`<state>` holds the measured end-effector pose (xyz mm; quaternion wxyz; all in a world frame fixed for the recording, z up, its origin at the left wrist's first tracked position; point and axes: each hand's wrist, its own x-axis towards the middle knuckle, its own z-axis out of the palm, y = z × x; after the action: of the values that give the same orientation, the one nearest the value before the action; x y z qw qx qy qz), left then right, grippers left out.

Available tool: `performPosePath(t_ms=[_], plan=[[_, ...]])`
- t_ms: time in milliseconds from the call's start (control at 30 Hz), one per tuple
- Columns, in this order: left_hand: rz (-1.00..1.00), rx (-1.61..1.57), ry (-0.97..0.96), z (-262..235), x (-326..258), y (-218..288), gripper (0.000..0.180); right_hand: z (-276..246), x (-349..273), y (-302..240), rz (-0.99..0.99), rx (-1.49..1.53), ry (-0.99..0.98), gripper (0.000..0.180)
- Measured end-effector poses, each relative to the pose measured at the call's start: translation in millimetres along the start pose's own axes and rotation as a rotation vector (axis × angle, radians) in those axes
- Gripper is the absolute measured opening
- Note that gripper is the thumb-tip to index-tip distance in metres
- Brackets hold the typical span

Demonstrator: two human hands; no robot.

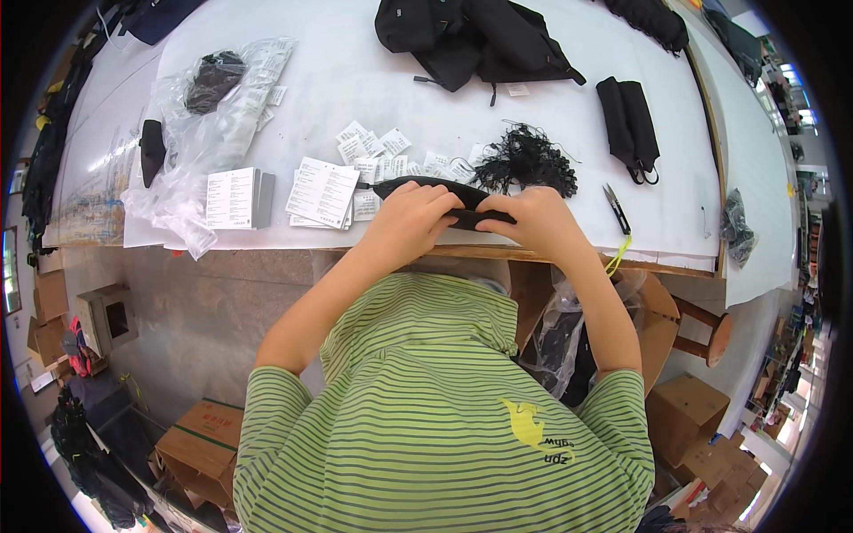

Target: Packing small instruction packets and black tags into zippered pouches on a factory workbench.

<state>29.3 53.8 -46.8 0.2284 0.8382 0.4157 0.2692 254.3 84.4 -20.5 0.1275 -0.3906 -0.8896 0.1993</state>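
Both my hands grip a long, folded black fabric piece (404,184) at the table's front edge; its kind is not clear. My left hand (414,213) curls over its left half, and my right hand (531,218) pinches its right end with thumb and fingers. Just left of it lies a stack of white printed cards (322,193). Beyond my hands are scattered small white labels (378,151) and a tangled heap of black strings (528,158). Thread snips (615,210) with a yellow cord rest to the right of my right hand.
Another card stack (233,199) stands left, beside a clear plastic bag (235,98) with black contents. Black bags (471,40) are piled at the far side. A folded black pouch (628,129) lies right. Below the table edge are cardboard boxes (686,409) and a wooden stool (711,333).
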Motion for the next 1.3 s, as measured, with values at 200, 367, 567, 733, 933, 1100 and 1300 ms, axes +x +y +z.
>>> performPosePath(t_ms=[200, 367, 567, 733, 933, 1100, 1300], plan=[[-0.167, -0.319, 0.051, -24.2, 10.8, -4.8, 0.013, 1.8, -1.2, 0.4, -0.047, -0.041, 0.026, 0.021], [-0.454, -0.148, 0.368, -60.9, 5.2, -78.0, 0.025, 3.0, -0.9, 0.2, -0.008, -0.015, 0.034, 0.019], [-0.565, 0.173, 0.121, -57.5, -15.2, -139.5, 0.027, 5.1, 0.6, 1.4, 0.004, 0.002, 0.068, 0.019], [-0.677, -0.102, 0.138, -63.5, -4.3, -131.5, 0.029, 8.2, 1.2, 3.2, 0.037, 0.0, 0.074, 0.018], [-0.562, 0.113, 0.142, -54.9, -10.4, -132.9, 0.027, 11.0, 0.6, 4.6, 0.033, 0.032, 0.099, 0.017], [-0.67, -0.013, 0.112, -66.3, 2.5, -103.8, 0.028, 11.0, 0.5, 3.3, 0.049, 0.021, 0.103, 0.017], [-0.226, -0.308, 0.252, -45.2, 10.1, 4.0, 0.019, 12.9, -0.2, 3.9, 0.056, 0.019, 0.114, 0.016]])
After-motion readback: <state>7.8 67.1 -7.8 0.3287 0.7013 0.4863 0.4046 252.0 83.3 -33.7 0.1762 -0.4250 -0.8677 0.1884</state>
